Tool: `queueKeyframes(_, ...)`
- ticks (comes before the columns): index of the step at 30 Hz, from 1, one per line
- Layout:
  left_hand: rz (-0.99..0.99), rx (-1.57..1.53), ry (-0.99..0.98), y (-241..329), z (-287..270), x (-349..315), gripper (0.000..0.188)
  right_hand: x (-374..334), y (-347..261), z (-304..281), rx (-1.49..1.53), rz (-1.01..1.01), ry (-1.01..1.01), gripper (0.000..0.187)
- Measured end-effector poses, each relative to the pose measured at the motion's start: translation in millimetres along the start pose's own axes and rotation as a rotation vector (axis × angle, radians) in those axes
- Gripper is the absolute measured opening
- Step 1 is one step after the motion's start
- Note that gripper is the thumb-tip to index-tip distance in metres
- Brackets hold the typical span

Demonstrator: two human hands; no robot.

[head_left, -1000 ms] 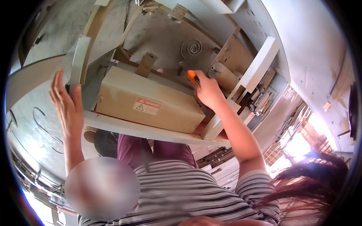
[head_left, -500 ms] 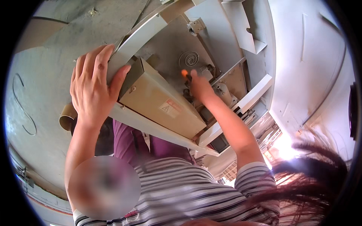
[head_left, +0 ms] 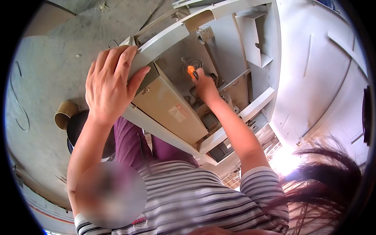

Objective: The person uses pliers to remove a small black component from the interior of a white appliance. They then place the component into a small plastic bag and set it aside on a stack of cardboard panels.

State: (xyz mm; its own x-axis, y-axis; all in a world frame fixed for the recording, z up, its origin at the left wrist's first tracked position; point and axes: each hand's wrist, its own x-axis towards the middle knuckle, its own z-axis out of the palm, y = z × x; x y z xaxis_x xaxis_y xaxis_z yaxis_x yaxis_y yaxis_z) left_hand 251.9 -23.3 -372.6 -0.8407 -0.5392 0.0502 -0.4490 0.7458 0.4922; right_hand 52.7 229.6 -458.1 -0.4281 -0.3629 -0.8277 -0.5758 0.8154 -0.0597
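An open white metal cabinet stands before me, its inside dusty and filled with parts. At its left corner my left hand grips the frame, fingers over the outer edge and thumb on the inner side. Inside it my right hand is closed round an orange-and-black handled tool. The tool's working end is hidden, so its exact kind cannot be told. Close beyond the tool lies a coil of thin wire. A beige metal box with a warning label fills the cabinet's near left part.
A small fixture is fixed on the inner far wall. White crossbars span the right side. On the grey floor to the left lie a cardboard tube, a black round object and a bent wire. A large white panel stands at right.
The view has shifted slightly. My left hand stays on the cabinet's corner. My right hand, blurred before, now shows sharply with the tool still in it, at nearly the same place inside.
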Motion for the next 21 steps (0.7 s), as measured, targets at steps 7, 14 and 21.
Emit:
queueKeyframes(7,0.003,-0.039,-0.007,0,0,-2,0.047,1,54,48,0.148,0.061,-0.003,0.025)
queueKeyframes(14,0.158,-0.215,0.179,9,-5,-5,0.051,-103,-43,-62,1.338,0.093,0.099,0.019)
queueKeyframes(21,-0.760,-1.669,-0.362,119,-18,-40,0.070,-150,-108,-43,0.972,-0.563,0.283,0.038)
